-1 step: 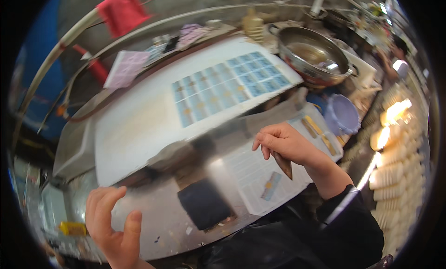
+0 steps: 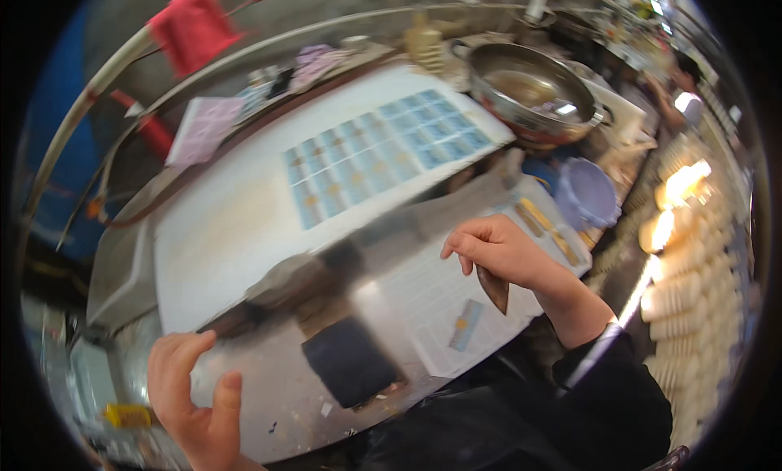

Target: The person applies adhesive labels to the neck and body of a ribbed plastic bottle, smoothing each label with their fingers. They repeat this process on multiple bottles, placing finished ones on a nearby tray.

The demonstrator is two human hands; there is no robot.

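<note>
My right hand (image 2: 503, 253) is curled round a brown tool with a tapered end (image 2: 494, 292), which sticks out below the palm; its other end is hidden by my fingers. Under that hand lies a white sheet with rows of faint print (image 2: 432, 304), and on it a small blue strip with an orange spot (image 2: 466, 326). My left hand (image 2: 189, 402) hovers at the lower left, thumb and fingers apart, with nothing in it. Between the hands a folded dark cloth (image 2: 352, 361) rests on the metal table (image 2: 281, 389). Beyond, a sheet of blue printed pieces (image 2: 383, 157) lies on a white slab (image 2: 220, 219).
A wide metal pan (image 2: 533, 92) stands at the back right, near a lilac basin (image 2: 588, 194). Yellow-handled tools (image 2: 550, 223) lie beside the white sheet. Stacks of pale dishes (image 2: 688, 324) line the right side. Another person (image 2: 683, 96) is at the far right.
The whole view has shifted slightly, so the slab, pan and sheets sit a little farther left in the picture. Both hands keep their poses, the right still gripping the brown tool.
</note>
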